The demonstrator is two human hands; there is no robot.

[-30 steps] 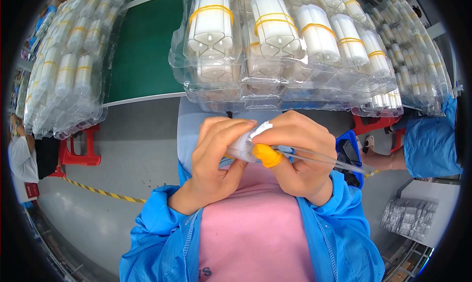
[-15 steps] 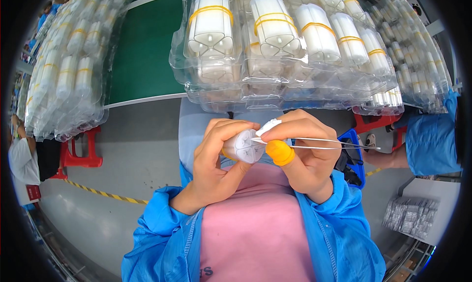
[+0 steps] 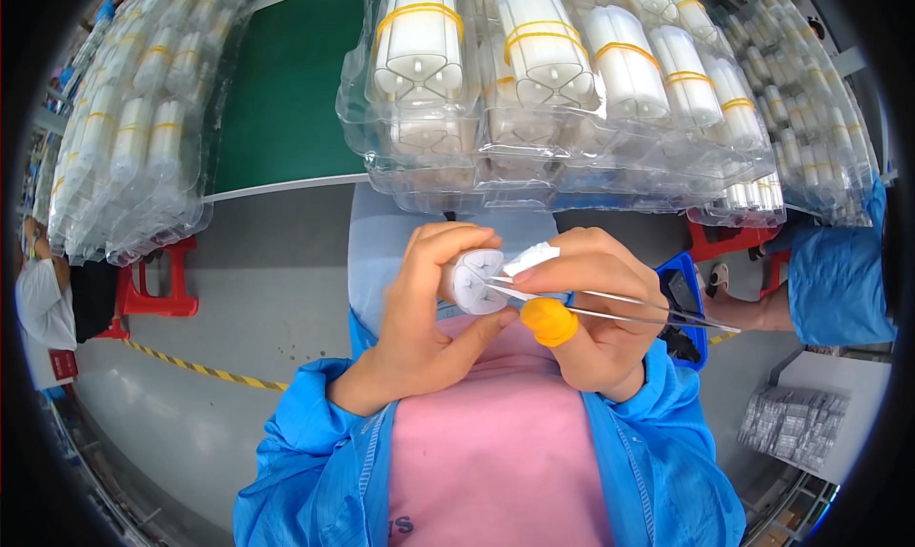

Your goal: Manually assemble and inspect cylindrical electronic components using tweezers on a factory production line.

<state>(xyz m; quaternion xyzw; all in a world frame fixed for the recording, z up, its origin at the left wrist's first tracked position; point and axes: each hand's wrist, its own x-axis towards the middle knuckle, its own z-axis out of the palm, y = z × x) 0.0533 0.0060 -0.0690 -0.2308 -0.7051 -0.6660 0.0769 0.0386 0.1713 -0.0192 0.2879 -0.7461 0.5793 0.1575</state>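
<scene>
My left hand (image 3: 419,328) is closed round a white cylindrical bundle (image 3: 478,282), its end face turned toward my right hand. That end looks divided into several rounded sections. Metal tweezers (image 3: 620,309) lie in my right hand (image 3: 600,309), their tips at the bundle's end face; whether they grip anything there I cannot make out. A yellow finger cot (image 3: 550,322) covers my right thumb, and a white wrap (image 3: 530,259) is on or at the index finger. Just beyond my hands, clear plastic trays (image 3: 429,185) hold similar white bundles (image 3: 419,42) with yellow rubber bands.
More stacked trays (image 3: 129,166) stand at the left of the green tabletop (image 3: 286,90). A blue bin (image 3: 688,294) with dark items is to my right. Red stools (image 3: 162,280) and a person in a blue garment (image 3: 834,280) are nearby, with a white box (image 3: 810,409) at lower right.
The bundle has turned slightly in my left hand, and its thumb has stretched further right. My right hand and the tweezers have shifted a little right and down. The trays appear slightly shifted right.
</scene>
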